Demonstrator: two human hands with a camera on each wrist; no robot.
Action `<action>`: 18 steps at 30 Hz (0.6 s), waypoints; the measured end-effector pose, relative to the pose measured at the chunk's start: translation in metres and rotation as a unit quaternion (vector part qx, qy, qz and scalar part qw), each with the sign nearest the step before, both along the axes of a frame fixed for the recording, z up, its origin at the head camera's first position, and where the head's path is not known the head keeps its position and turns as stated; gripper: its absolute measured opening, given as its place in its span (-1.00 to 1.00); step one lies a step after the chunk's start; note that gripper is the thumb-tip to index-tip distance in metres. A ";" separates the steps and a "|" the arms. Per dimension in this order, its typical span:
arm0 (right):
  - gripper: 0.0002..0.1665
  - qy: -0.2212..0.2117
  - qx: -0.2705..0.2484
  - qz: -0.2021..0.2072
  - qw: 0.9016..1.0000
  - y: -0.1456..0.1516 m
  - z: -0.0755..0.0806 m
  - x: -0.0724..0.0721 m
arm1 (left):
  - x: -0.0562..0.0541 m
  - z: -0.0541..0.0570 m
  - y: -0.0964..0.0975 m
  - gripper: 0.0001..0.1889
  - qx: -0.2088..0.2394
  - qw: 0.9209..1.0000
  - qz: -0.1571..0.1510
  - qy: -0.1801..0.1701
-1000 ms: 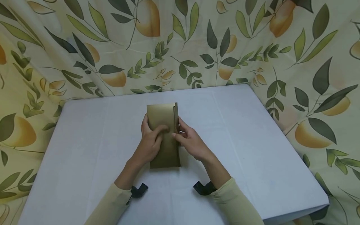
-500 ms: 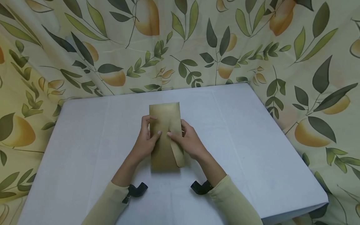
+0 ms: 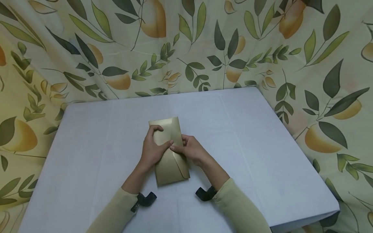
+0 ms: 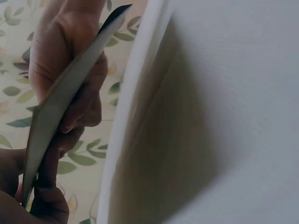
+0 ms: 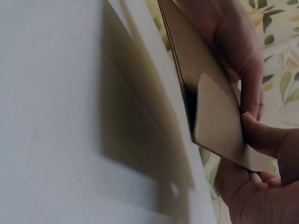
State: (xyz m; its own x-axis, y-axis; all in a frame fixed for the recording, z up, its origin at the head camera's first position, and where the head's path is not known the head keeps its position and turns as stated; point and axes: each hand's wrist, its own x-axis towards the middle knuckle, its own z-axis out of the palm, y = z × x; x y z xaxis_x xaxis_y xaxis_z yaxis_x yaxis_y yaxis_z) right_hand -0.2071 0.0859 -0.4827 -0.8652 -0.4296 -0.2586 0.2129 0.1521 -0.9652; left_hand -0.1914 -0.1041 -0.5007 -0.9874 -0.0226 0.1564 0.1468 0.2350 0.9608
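A gold paper envelope point(image 3: 167, 171), long and narrow, is held over the table with its flap side up. My left hand point(image 3: 152, 147) grips its left edge, fingertips curling over the upper part and thumb pressing the front. From the right edge, my right hand point(image 3: 193, 150) pinches it, thumb on the flap and fingers behind. Both thumb tips are close together near the middle. In the right wrist view the flap point(image 5: 222, 121) stands slightly off the body, with a dark gap at one corner. The left wrist view shows the envelope point(image 4: 56, 102) almost edge-on.
A white cloth covers the table point(image 3: 247, 168), and the envelope casts a shadow point(image 4: 173, 140) on it. Behind hangs a curtain point(image 3: 198, 38) printed with leaves and fruit. Dark wrist cameras point(image 3: 147, 199) sit by both light green sleeves point(image 3: 242, 205).
The envelope has turned to show its flap side, then come lower and nearer, tilting slightly. My right thumb has moved onto the flap, and my left fingers have shifted up over the edge.
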 end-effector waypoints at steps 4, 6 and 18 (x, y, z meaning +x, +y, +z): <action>-0.57 -0.031 0.001 0.009 0.999 0.001 -0.002 -0.003 | -0.001 -0.005 -0.002 -0.38 -0.024 1.000 -0.006 -0.019; -0.52 -0.024 0.025 0.004 0.999 0.000 -0.003 -0.003 | -0.002 -0.006 -0.003 -0.33 -0.057 0.998 -0.008 -0.033; -0.25 0.229 0.445 0.015 0.866 -0.019 -0.012 0.017 | 0.009 -0.014 -0.005 -0.41 -0.453 0.871 -0.190 -0.019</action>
State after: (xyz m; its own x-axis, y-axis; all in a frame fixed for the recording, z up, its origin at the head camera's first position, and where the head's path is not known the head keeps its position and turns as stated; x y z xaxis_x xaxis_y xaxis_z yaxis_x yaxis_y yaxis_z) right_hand -0.1900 0.0668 -0.4948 -0.9567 -0.2595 -0.1319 -0.1769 0.8781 -0.4446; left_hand -0.1826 -0.1093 -0.5149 -0.9012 0.4230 -0.0938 0.3514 0.8401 0.4132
